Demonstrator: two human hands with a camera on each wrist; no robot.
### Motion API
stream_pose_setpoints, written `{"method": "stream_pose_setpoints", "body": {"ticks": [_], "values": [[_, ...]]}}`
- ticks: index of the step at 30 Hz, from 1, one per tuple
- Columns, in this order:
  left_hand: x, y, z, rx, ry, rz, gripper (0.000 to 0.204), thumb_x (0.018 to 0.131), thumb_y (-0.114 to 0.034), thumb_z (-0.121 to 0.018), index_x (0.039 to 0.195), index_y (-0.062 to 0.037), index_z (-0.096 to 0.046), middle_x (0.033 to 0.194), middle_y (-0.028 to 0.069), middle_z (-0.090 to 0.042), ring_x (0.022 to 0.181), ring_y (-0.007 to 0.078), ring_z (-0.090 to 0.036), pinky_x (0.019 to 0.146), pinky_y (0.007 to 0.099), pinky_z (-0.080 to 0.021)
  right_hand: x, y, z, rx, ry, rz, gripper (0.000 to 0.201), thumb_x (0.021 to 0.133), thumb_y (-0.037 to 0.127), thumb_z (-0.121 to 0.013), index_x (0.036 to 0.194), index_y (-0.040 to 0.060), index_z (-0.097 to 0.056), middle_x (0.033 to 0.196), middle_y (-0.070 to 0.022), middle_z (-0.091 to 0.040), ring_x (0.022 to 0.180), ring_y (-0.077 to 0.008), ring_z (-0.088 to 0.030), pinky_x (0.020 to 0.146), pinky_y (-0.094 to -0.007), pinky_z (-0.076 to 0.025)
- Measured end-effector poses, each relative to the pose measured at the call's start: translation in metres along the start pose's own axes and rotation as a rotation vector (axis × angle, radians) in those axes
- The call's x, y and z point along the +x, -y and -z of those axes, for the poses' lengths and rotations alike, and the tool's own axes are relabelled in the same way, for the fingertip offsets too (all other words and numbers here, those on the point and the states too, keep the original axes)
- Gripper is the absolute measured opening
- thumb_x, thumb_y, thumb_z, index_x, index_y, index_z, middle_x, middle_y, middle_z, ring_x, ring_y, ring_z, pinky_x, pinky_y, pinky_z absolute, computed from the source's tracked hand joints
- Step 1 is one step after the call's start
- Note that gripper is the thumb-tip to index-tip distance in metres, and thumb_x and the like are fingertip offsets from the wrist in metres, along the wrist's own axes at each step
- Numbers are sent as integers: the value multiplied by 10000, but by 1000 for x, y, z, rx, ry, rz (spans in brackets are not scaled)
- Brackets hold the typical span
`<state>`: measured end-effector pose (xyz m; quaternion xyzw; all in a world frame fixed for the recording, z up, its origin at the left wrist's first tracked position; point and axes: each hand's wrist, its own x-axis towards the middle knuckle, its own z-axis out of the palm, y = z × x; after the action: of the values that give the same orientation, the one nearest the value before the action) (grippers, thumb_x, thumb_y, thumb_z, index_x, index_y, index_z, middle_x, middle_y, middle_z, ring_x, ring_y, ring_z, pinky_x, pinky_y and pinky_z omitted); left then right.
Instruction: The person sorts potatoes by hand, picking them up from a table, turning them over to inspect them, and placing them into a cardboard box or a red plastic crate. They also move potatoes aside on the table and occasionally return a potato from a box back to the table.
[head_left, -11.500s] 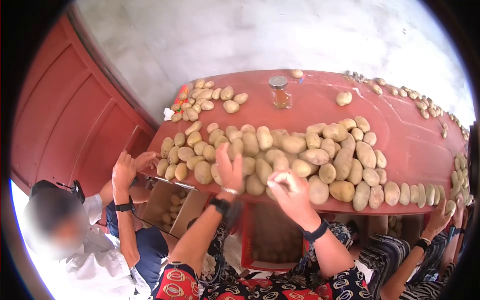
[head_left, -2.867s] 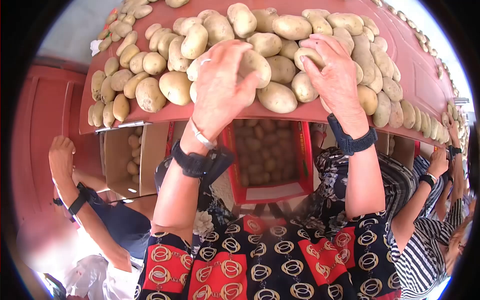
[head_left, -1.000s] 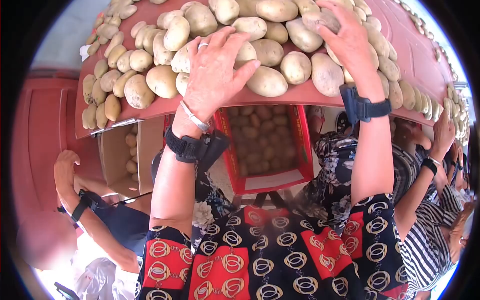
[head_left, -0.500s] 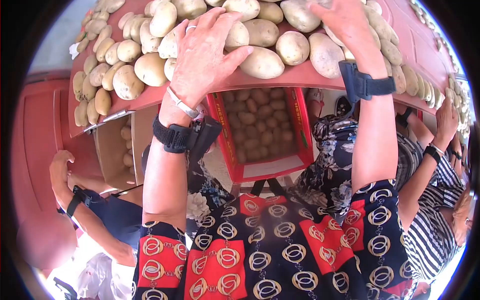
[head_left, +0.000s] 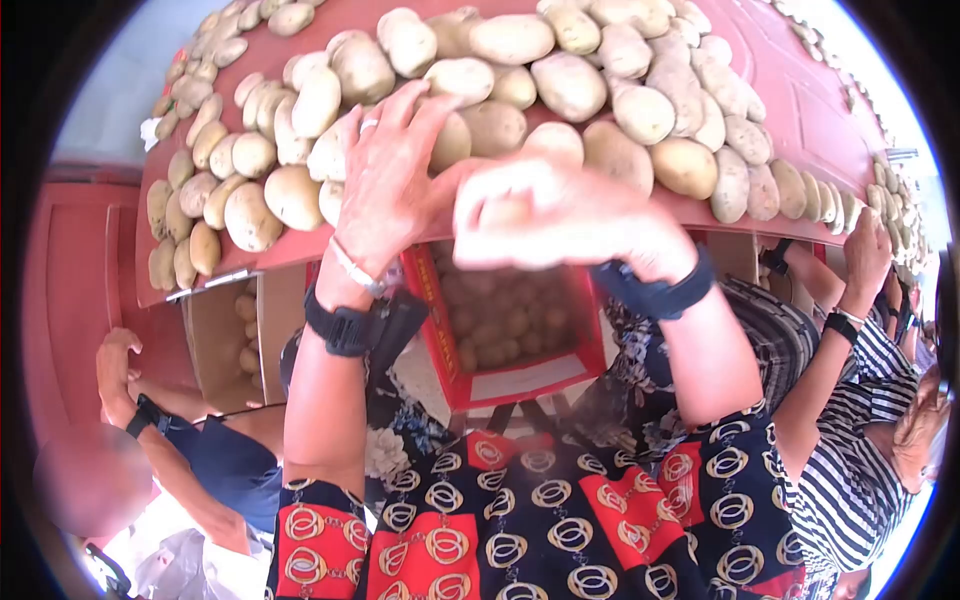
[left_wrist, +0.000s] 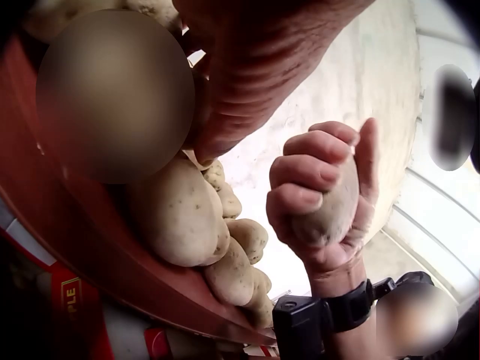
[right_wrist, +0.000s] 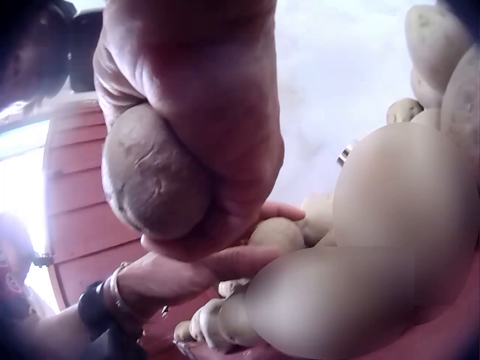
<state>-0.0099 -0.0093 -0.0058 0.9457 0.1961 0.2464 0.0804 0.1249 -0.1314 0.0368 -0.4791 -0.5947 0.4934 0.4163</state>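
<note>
My left hand (head_left: 385, 190) lies with fingers spread over the front of the potato heap (head_left: 512, 38), back of the hand up. Beside it, above the table's front edge, my right hand (head_left: 560, 215) is curled round a potato, blurred in the head view. The left wrist view shows the right hand (left_wrist: 311, 176) gripping this potato (left_wrist: 334, 208), its fingers wrapped over it. One end of the potato (right_wrist: 154, 174) bulges from the right fist (right_wrist: 217, 97) in the right wrist view, with the left hand (right_wrist: 169, 279) low behind.
Below the table edge stands a red box (head_left: 530, 382) holding potatoes, with a cardboard box (head_left: 215, 340) to its left. Smaller potatoes (head_left: 255, 154) lie in rows at the left. A person's hand (head_left: 118, 370) is at far left, another person's hand (head_left: 868, 255) at the table's right edge.
My right hand has come from the back right of the heap toward the front middle, now with a potato in its grip. The left hand stays on the heap; the view has tilted upward slightly.
</note>
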Motion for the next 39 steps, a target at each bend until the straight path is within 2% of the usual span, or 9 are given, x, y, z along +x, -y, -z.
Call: {"method": "stream_pose_setpoints", "body": {"ticks": [1, 3, 5, 11, 15, 17, 32, 37, 39], "values": [[0, -2, 1, 19, -6, -3, 539, 674, -258, -715, 1169, -132, -541, 1220, 138, -488, 1085, 309, -498, 998, 490, -250, 3, -11, -5, -167, 121, 223, 155, 799, 164, -640, 831, 13, -621, 737, -51, -623, 635, -136, -581, 618, -270, -469], [0, -2, 1, 8, -3, 11, 544, 669, -256, -715, 1171, -137, -543, 1227, 134, -480, 1091, 299, -491, 998, 481, -244, -2, -8, -14, -38, 238, -127, 167, 770, 138, -645, 835, -13, -615, 758, -80, -639, 662, -161, -600, 653, -285, -473], [0, -2, 4, -15, -4, 9, 550, 665, -258, -716, 1171, -131, -542, 1230, 131, -476, 1102, 294, -480, 1002, 482, -236, 0, -17, -16, -110, 261, -98, 159, 765, 132, -638, 832, -12, -621, 780, -98, -650, 680, -175, -615, 667, -291, -484], [0, 0, 4, -17, 66, 63, 525, 725, -344, -656, 1188, -140, -515, 1289, 116, -451, 1109, 297, -495, 1019, 507, -206, -3, -22, 9, -279, -518, 82, 77, 760, 139, -639, 798, 73, -633, 733, -77, -632, 650, -138, -604, 588, -274, -470], [-2, 10, -2, 4, 9, -16, 513, 749, -384, -641, 1181, -134, -524, 1263, 114, -484, 1115, 293, -491, 1008, 502, -234, -21, -32, 63, -1064, -903, 214, 110, 767, 108, -627, 835, 23, -610, 748, -21, -604, 679, -86, -569, 642, -204, -462], [-2, 5, -2, 8, -8, -33, 525, 743, -394, -650, 1185, -139, -530, 1268, 112, -485, 1127, 294, -483, 1008, 487, -244, -34, -12, 61, -1230, -894, 26, 289, 715, 163, -636, 948, 4, -577, 862, -142, -589, 807, -293, -566, 692, -378, -465], [3, 5, 9, -51, 99, -94, 576, 651, -135, -614, 1217, -156, -509, 1269, 109, -476, 1174, 274, -449, 1014, 411, -298, -22, -18, 59, -1389, -794, -409, 223, 653, 152, -656, 836, 44, -585, 769, -153, -596, 758, -340, -578, 638, -438, -455], [2, 7, 7, -14, 85, -89, 576, 648, -130, -613, 1213, -161, -510, 1276, 111, -468, 1181, 273, -437, 1027, 414, -277, -30, -26, 81, -1346, -932, 125, 322, 681, 140, -640, 995, 78, -599, 781, -152, -611, 712, -298, -597, 657, -373, -485], [2, 0, 11, -5, 79, -83, 581, 645, -131, -621, 1214, -165, -510, 1272, 111, -470, 1175, 270, -441, 1026, 412, -280, -33, -14, 81, -1023, -980, 148, 315, 708, 154, -621, 1008, 67, -588, 802, -148, -611, 730, -291, -596, 656, -365, -486]]}}
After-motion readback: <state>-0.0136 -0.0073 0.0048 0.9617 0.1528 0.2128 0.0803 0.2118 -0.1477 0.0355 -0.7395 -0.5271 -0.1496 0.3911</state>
